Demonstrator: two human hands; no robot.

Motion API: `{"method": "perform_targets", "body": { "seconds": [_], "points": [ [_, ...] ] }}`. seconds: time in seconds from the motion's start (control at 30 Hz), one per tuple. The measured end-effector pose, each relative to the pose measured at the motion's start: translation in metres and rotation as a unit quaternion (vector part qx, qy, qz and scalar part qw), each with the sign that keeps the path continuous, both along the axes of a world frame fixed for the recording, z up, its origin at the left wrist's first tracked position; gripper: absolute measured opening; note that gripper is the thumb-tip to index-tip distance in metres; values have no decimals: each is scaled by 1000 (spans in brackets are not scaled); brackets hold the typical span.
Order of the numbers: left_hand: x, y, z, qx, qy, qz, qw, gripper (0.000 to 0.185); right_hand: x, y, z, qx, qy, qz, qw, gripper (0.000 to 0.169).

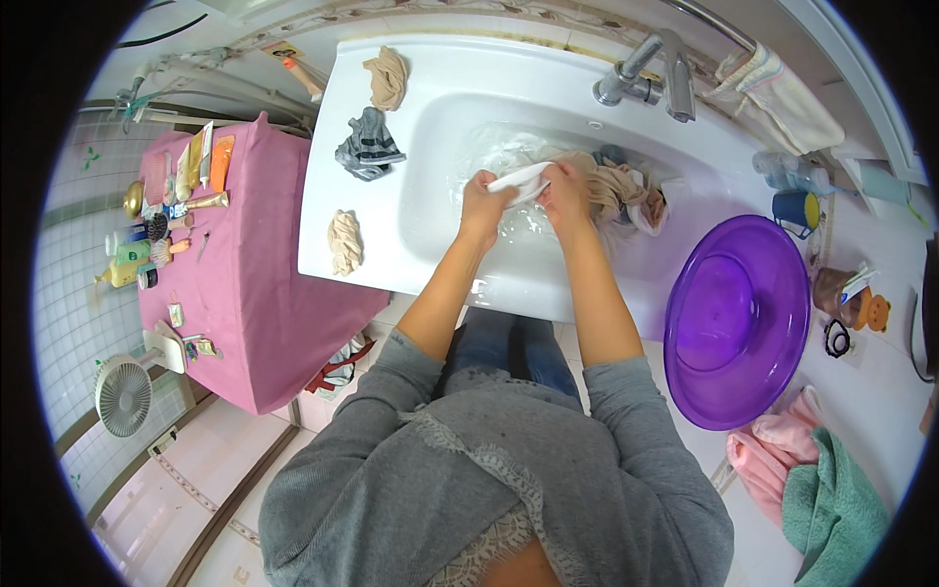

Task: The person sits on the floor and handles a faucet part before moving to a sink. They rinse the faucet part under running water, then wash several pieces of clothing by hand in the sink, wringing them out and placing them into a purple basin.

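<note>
Over the water in a white sink basin [433,183], my left hand [483,209] and my right hand [565,194] hold a small white cloth [522,183] stretched between them. Just right of my right hand, a heap of wet beige and dark fabrics [623,192] lies in the water. On the basin's left ledge rest three bunched fabric pieces: a beige one [387,79] at the back, a grey one with dark stripes [368,147], and a cream twisted one [345,243] near the front edge.
A chrome faucet [638,77] stands at the back right. A large purple plastic basin [770,330] leans at the sink's right end. Toiletries and a white fan [123,396] are on a pink-covered surface [268,257] at left. Pink [763,447] and green [832,499] towels hang lower right.
</note>
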State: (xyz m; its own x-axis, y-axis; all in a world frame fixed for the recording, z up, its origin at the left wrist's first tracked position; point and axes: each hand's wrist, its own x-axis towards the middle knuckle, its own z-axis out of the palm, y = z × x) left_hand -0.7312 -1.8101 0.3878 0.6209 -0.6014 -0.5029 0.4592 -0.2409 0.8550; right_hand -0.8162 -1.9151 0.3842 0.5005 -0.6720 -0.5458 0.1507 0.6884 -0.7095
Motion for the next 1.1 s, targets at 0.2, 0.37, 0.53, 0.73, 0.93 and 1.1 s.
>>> {"method": "perform_targets", "body": {
  "seconds": [0.2, 0.37, 0.53, 0.73, 0.93, 1.1],
  "points": [
    [-4, -11, 3, 46, -25, 53, 997, 18, 4, 20, 18, -324, 268, 143, 896, 24],
    [-14, -8, 9, 123, -55, 45, 990, 18, 7, 20, -1, -497, 278, 9, 822, 27],
    [-5, -8, 1, 153, 95, 20, 983, 18, 0, 37, -23, -110, 73, -26, 991, 33],
    [-7, -4, -10, 90, 100, 142, 981, 10, -9, 46, 2, -179, 158, 122, 963, 31],
    [-28, 9, -5, 86, -115, -11, 990, 11, -18, 35, -6, -425, 391, 169, 799, 28],
    [-44, 22, 2, 84, -114, -96, 985, 18, -33, 41, -30, -407, 297, 60, 862, 25]
  ]
}}
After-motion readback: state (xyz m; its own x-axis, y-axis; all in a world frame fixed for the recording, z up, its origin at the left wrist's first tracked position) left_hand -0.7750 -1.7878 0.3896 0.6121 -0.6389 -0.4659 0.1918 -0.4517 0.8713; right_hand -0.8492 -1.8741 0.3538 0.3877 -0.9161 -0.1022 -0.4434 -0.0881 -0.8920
